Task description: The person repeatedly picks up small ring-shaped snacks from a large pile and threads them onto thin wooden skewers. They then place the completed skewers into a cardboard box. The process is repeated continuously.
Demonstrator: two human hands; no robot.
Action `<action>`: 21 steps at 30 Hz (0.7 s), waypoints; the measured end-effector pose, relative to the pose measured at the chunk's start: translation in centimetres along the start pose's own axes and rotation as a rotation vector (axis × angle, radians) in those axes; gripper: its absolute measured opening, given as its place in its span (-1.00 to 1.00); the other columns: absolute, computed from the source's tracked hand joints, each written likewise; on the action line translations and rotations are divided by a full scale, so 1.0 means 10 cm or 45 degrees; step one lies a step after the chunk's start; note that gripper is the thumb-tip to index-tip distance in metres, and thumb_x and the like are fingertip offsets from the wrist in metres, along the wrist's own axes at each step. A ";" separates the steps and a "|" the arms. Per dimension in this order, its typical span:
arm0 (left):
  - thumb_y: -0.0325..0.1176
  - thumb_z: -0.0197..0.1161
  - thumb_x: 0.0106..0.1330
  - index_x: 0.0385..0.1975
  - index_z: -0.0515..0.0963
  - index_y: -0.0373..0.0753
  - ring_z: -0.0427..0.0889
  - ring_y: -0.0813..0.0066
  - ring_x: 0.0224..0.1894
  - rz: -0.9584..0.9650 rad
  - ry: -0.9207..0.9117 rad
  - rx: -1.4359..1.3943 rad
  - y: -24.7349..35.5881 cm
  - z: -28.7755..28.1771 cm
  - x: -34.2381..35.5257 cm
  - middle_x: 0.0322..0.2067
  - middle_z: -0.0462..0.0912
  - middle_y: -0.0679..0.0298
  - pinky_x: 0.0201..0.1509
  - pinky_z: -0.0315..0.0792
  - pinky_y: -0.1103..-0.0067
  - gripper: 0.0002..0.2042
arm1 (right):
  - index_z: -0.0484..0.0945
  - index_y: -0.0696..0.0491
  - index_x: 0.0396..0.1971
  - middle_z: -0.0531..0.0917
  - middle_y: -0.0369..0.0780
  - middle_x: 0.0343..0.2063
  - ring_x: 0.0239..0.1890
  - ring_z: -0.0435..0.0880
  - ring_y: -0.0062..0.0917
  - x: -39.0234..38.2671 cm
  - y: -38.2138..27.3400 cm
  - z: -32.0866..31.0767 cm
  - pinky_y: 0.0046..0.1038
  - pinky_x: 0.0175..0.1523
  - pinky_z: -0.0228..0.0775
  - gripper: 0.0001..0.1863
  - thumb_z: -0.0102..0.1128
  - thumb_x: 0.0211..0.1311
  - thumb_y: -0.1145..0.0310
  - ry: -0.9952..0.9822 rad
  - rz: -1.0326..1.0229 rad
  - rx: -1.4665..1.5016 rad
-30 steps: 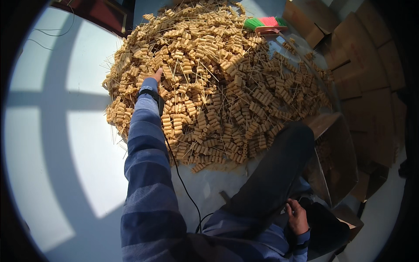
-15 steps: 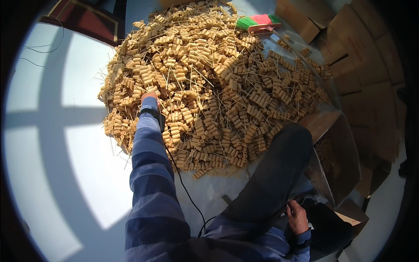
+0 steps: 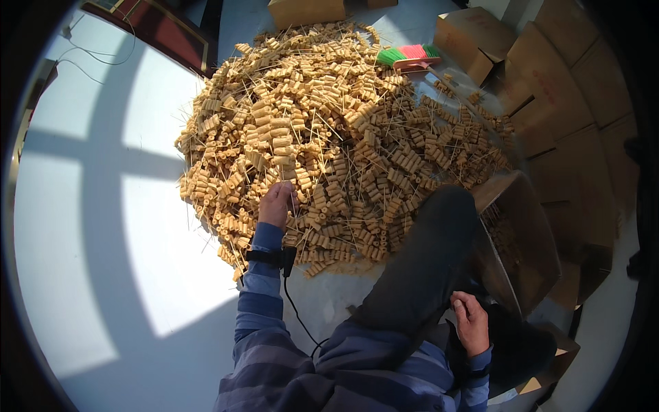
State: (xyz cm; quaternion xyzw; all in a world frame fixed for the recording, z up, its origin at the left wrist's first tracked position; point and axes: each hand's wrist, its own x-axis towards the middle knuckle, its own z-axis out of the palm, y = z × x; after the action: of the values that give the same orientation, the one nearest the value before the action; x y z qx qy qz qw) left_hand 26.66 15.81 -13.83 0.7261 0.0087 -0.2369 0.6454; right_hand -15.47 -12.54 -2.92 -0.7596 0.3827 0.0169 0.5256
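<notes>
My left hand [image 3: 278,204] is closed on a skewer of tan, tube-shaped rolled pieces [image 3: 274,137], held upright over a large heap of similar skewered pieces [image 3: 384,158] with thin sticks poking out. A dark band with a device [image 3: 274,258] and a black cable is on my left wrist. My right hand [image 3: 470,323] rests beside my dark-trousered right knee, fingers curled; whatever they hold, if anything, is hidden.
An open cardboard box [image 3: 522,261] with some pieces inside stands right of my knee. Stacked cartons [image 3: 563,110] line the right. A green-and-pink broom head [image 3: 408,58] lies behind the heap. A red framed panel [image 3: 158,31] and wires are at top left, on a pale floor [image 3: 55,226].
My left arm has drawn back from deep in the heap toward my body, and a skewer of pieces now rises from that hand. My right hand has stayed by the knee.
</notes>
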 end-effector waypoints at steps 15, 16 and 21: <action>-0.21 0.08 0.52 -0.06 0.51 -0.30 0.51 0.47 -0.34 -0.218 -1.395 -0.904 0.70 2.01 -2.28 -0.30 0.54 0.27 -0.20 0.41 0.54 -0.73 | 0.29 0.18 0.28 0.52 -0.33 -0.29 -0.27 0.50 -0.68 0.03 -0.88 0.05 -0.59 -0.06 0.40 -0.33 0.28 0.36 0.08 -0.740 -0.101 1.162; -0.20 0.08 0.52 -0.05 0.51 -0.30 0.52 0.47 -0.34 -0.264 -1.361 -0.847 0.68 2.05 -2.34 -0.29 0.54 0.27 -0.20 0.42 0.55 -0.72 | 0.30 0.17 0.26 0.51 -0.34 -0.31 -0.30 0.49 -0.70 -0.01 -0.84 0.02 -0.60 -0.10 0.39 -0.34 0.29 0.35 0.08 -0.719 -0.090 1.228; -0.18 0.06 0.54 -0.01 0.52 -0.31 0.53 0.49 -0.33 -0.443 -1.296 -0.628 0.65 2.18 -2.50 -0.27 0.55 0.29 -0.21 0.44 0.57 -0.70 | 0.33 0.10 0.28 0.60 -0.30 -0.12 -0.42 0.53 -0.75 -0.12 -0.71 -0.08 -0.69 -0.34 0.43 -0.48 0.17 0.45 0.19 -0.553 -0.166 1.373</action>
State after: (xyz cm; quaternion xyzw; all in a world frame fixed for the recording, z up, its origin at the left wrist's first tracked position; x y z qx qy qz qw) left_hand -0.73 1.55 -0.02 0.3375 -0.1283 -0.6488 0.6698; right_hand -12.39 -11.41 3.56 -0.3857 0.1731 -0.0572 0.9044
